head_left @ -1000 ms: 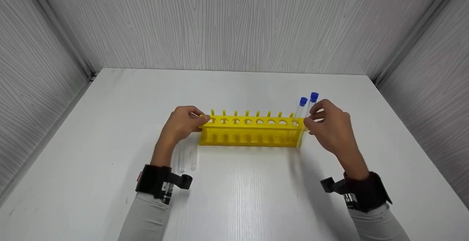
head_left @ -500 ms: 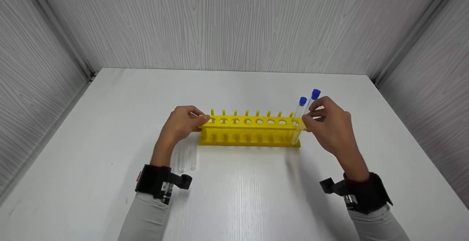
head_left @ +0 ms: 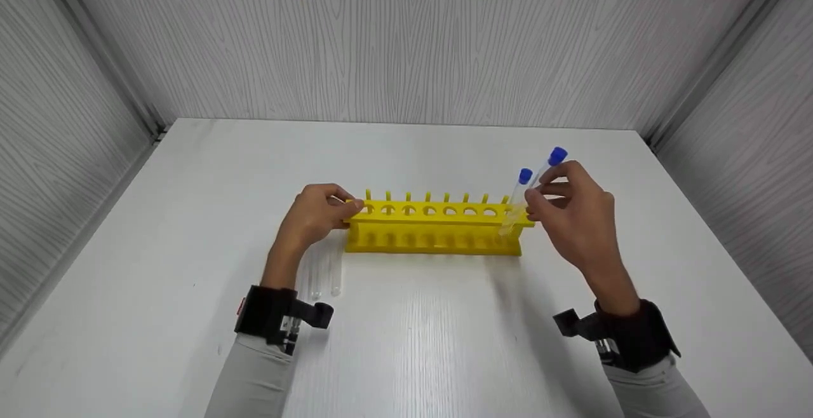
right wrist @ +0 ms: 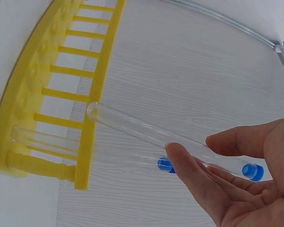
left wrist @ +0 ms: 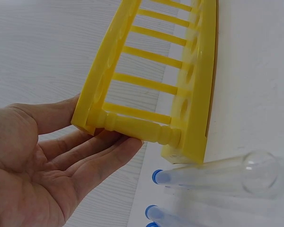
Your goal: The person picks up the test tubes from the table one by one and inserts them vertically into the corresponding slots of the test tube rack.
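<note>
A yellow test tube rack (head_left: 438, 246) stands on the table. My left hand (head_left: 319, 215) grips its left end, thumb on the top plate and fingers beneath it. Above the rack's right end, my right hand (head_left: 575, 218) pinches a clear test tube (right wrist: 146, 132) with a blue cap. That tube leans, cap up and to the right; its rounded bottom overlaps the rack's top plate in the right wrist view. Close behind it, a second blue-capped tube (right wrist: 120, 157) stands in the rack's rightmost hole.
Several clear tubes with blue caps lie on the white table (head_left: 406, 342) by the rack's left end, partly hidden under my left forearm; one loose tube (left wrist: 213, 177) shows best in the left wrist view. Grey wood-grain panels (head_left: 406, 43) enclose the table's back and sides.
My right hand has raised the test tube and tilted it further, so its bottom has moved up and left across the rack's right end. My left hand has stayed in place.
</note>
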A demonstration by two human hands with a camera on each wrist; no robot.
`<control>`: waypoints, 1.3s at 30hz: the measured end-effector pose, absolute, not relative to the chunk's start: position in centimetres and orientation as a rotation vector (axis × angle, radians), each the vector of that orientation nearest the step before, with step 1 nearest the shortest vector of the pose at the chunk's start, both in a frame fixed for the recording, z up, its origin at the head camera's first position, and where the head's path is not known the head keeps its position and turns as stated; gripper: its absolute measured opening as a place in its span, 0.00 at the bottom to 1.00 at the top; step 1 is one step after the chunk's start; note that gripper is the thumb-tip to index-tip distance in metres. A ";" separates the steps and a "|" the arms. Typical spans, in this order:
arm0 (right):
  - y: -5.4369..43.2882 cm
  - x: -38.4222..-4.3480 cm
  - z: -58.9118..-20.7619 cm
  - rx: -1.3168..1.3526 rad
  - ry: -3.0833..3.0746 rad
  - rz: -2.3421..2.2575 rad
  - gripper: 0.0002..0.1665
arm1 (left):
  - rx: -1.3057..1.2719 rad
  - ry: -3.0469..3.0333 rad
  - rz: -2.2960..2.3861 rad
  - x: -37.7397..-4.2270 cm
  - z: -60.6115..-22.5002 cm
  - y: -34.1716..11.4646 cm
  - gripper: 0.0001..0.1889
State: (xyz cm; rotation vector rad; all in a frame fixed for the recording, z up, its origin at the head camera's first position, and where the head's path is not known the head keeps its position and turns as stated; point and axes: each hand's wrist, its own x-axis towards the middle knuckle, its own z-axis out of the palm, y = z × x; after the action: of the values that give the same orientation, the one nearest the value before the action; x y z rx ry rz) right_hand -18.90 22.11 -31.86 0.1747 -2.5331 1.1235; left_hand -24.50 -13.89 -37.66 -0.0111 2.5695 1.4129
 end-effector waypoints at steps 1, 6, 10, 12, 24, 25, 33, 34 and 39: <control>22.1 -18.9 -31.9 0.183 -2.518 1.128 0.15 | -0.011 2.571 1.412 -24.5 -37.7 -13.9 0.18; 22.0 -19.1 -32.1 0.212 -2.457 1.149 0.15 | -0.017 2.570 1.412 -24.5 -37.7 -13.9 0.18; 22.0 -19.3 -32.3 0.234 -2.411 1.163 0.14 | -0.018 2.565 1.418 -24.5 -37.7 -13.9 0.18; 22.0 -19.4 -32.5 0.253 -2.383 1.178 0.14 | -0.013 2.564 1.421 -24.5 -37.7 -13.9 0.18; 21.8 -19.8 -33.0 0.299 -2.324 1.211 0.13 | -0.056 2.582 1.377 -24.7 -37.6 -13.7 0.19; 21.8 -19.8 -33.1 0.294 -2.325 1.211 0.13 | -0.060 2.583 1.375 -24.7 -37.6 -13.7 0.18; 21.5 -20.1 -33.6 0.301 -2.328 1.213 0.15 | -0.081 2.590 1.361 -24.6 -37.5 -13.6 0.18; 21.5 -20.1 -33.6 0.306 -2.328 1.214 0.15 | -0.083 2.590 1.359 -24.6 -37.5 -13.6 0.18; 21.3 -20.2 -34.0 0.311 -2.343 1.215 0.14 | -0.082 2.591 1.361 -24.6 -37.5 -13.5 0.18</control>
State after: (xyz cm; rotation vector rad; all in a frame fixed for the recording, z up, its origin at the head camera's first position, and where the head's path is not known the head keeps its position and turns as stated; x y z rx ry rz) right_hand -20.23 21.28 -33.96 0.3105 -2.3431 1.2146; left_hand -24.64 -13.47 -37.51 -0.0817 2.5912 1.3606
